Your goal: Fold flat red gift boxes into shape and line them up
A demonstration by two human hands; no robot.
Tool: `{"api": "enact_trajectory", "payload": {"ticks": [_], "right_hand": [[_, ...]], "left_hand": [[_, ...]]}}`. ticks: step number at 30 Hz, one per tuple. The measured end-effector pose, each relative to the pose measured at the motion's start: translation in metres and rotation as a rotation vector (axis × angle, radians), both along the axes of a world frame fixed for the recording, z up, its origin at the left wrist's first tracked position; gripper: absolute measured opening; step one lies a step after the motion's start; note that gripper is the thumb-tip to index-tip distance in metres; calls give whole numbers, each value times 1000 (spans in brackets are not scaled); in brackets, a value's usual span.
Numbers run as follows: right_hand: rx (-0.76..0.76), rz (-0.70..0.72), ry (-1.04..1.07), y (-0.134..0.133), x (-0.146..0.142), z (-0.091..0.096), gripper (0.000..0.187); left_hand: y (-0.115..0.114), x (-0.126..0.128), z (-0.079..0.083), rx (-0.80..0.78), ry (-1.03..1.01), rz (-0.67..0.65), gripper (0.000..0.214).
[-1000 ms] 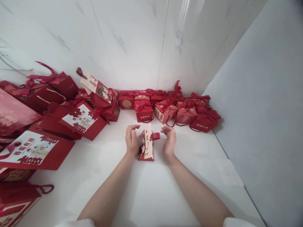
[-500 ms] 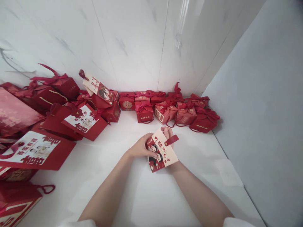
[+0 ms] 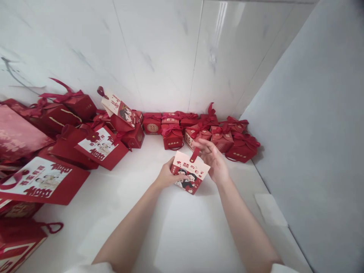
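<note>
A small red and cream gift box (image 3: 190, 172) with two cartoon figures and a dark red ribbon tab on its top flap is tilted over the white surface. My left hand (image 3: 167, 175) grips it from the left side, thumb across the front and the other fingers hidden behind. To the right of the box, my right hand (image 3: 214, 161) is raised with its fingers apart, near the ribbon tab (image 3: 195, 154). Whether a fingertip touches the tab I cannot tell.
Several red gift boxes with ribbons (image 3: 172, 137) line the marble-patterned wall (image 3: 159, 57). Larger red gift bags (image 3: 51, 178) crowd the left side. A grey panel (image 3: 313, 132) bounds the right, and a white flat piece (image 3: 270, 209) lies beside it.
My right hand has come out from behind the gift box to its right side and opened. The box has turned more upright and moved slightly away from me, still held by my left hand.
</note>
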State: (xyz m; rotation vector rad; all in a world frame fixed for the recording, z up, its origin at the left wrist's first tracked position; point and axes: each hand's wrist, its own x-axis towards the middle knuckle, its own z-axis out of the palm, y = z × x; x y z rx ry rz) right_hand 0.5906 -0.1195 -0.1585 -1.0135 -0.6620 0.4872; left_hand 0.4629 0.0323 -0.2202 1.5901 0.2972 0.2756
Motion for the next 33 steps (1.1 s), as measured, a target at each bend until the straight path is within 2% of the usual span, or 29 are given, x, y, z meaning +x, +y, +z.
{"api": "enact_trajectory", "payload": {"ticks": [4,8,11,17,19,22,28,33], "right_hand": [[-35,-7,-114,-10,3,11,32],[-157,-74,-235,-17,12,12,23],[-249,-92,-324,-21,15,13,22],[-409,-76,-532,-24,9,20,27],[-450,-27,-548,-25,7,24,27],[-514,28,-593,-29,7,33,16],[-718,127,-851,-44,10,73,5],[-752,357,-873,-52,13,93,7]], "left_hand": [[0,1,1,26,21,25,71],[0,2,1,163,-5,163,65],[1,2,2,279,-35,265,62],[2,2,6,274,-13,308,62],[2,3,5,274,-15,304,64],[4,4,2,259,-23,268,64],[11,5,-3,169,-32,178,68],[18,4,-8,35,-24,41,76]]}}
